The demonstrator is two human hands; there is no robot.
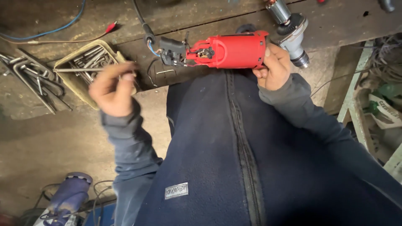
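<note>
Fingers of the right hand gripped the red motor housing by its end, holding it level over the workbench edge. Blurred, the left hand pinched a thin metal rod beside the tray of hex keys.

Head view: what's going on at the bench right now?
A person in a dark fleece holds a red motor housing in the right hand, its black switch block dangling on wires. The left hand, blurred, pinches a thin metal rod over a tray of hex keys.
</note>
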